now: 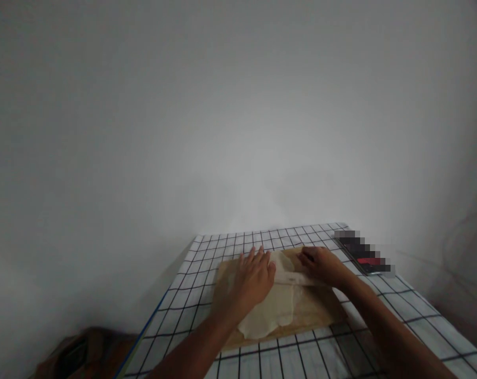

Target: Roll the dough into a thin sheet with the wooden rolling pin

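A thin, pale sheet of what looks like dough (268,316) lies flat on a wooden board (321,308). Across it runs a straight white strip, like a ruler (289,278), with a small dark mark on it. My left hand (254,276) rests with fingers spread over the strip's left part and the sheet. On the right, my right hand (317,263) is closed, its fingers curled at the far side of the strip above the board. Whatever is between those fingers is hidden.
The board sits on a table with a white cloth in a black grid pattern (191,295). A dark flat object, partly blurred out (360,255), lies at the table's right edge. A plain wall (238,131) stands behind. Brown items (84,352) are low at the left.
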`<state>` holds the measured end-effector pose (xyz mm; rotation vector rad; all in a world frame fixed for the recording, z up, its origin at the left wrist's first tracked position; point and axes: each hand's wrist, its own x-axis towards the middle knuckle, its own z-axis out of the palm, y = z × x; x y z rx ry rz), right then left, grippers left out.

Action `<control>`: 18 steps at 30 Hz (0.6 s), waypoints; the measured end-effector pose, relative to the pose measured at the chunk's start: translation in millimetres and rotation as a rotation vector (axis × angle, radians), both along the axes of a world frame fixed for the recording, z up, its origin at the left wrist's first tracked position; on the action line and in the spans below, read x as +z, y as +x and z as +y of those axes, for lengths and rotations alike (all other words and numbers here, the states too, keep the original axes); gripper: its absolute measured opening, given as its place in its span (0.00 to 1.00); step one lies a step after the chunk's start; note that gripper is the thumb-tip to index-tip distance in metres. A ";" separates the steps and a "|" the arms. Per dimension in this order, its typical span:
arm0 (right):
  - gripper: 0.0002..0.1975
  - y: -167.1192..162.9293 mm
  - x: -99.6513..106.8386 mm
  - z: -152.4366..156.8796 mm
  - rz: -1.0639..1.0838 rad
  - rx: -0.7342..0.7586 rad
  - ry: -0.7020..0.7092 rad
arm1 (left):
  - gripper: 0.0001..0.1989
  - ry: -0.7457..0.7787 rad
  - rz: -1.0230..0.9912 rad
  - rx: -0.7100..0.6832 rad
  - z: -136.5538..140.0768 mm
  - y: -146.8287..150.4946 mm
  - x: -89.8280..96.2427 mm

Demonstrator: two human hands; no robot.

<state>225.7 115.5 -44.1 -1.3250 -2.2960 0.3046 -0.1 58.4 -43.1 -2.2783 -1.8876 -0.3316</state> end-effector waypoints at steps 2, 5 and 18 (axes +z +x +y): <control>0.14 -3.9 -5.2 3.0 0.003 -0.058 0.016 | 0.26 -0.049 0.008 0.052 24.1 4.0 -1.5; 0.12 -8.3 -13.5 9.9 0.012 -0.129 0.027 | 0.27 -0.086 -0.001 0.073 53.8 5.6 -3.5; 0.10 -10.0 -6.2 -2.6 -0.088 0.060 -0.043 | 0.26 -0.007 0.058 -0.005 22.0 0.9 -9.7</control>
